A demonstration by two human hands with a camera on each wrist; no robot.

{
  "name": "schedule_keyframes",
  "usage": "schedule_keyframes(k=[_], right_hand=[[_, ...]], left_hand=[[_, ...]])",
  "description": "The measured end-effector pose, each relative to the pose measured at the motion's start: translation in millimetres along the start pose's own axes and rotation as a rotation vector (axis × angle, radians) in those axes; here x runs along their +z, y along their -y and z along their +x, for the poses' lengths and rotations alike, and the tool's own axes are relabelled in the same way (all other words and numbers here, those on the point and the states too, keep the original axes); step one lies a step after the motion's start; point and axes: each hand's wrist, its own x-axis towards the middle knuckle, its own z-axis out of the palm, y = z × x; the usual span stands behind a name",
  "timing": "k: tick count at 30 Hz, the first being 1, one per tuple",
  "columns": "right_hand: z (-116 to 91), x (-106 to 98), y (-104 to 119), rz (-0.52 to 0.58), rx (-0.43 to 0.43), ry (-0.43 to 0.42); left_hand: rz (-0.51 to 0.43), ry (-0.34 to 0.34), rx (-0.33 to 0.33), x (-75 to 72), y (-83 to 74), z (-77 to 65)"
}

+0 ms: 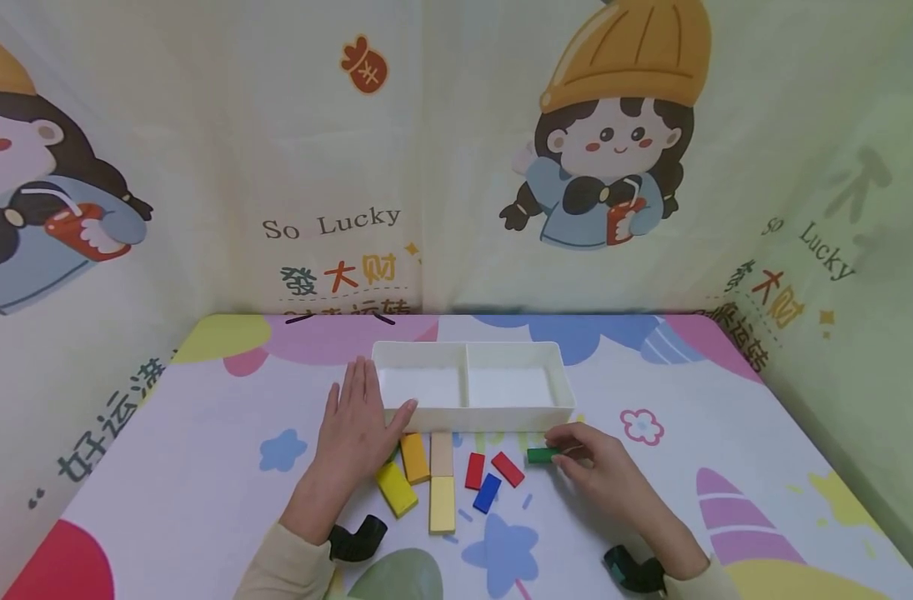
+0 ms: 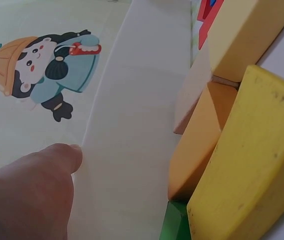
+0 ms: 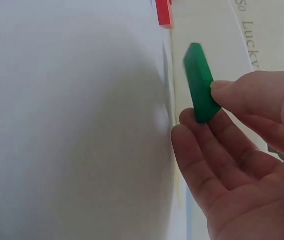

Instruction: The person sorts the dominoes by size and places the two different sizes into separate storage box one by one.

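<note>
A white two-compartment tray (image 1: 501,419) stands at the table's middle, with no blocks inside. My left hand (image 1: 355,437) lies with straight fingers along its left end, thumb on the front wall. Thumb and fingers of my right hand (image 1: 604,468) pinch a small green block (image 3: 199,82) by one end, just in front of the tray's right part. Between the hands lie a yellow block (image 1: 397,490), an orange block (image 1: 415,457), a pinkish wood block (image 1: 441,454), a pale yellow block (image 1: 442,505), two red blocks (image 1: 474,471) and a blue block (image 1: 487,493).
Another green block (image 2: 175,222) shows beside the orange one, mostly hidden by my left hand in the head view. Black wrist mounts (image 1: 358,538) sit at both wrists. A patterned cloth covers the table (image 1: 201,467), and printed curtains rise behind and at the sides.
</note>
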Motion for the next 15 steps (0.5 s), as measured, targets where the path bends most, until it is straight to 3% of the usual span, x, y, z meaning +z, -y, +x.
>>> schedule_keyframes(k=[6, 15], right_hand=[[0.8, -0.3, -1.0, -0.013, 0.041, 0.021], [2.5, -0.8, -4.3, -0.057, 0.034, 0.042]], left_hand=[[0.0, 0.017, -0.01, -0.7, 0.3, -0.1], [-0.002, 0.017, 0.002, -2.1, -0.6, 1.7]])
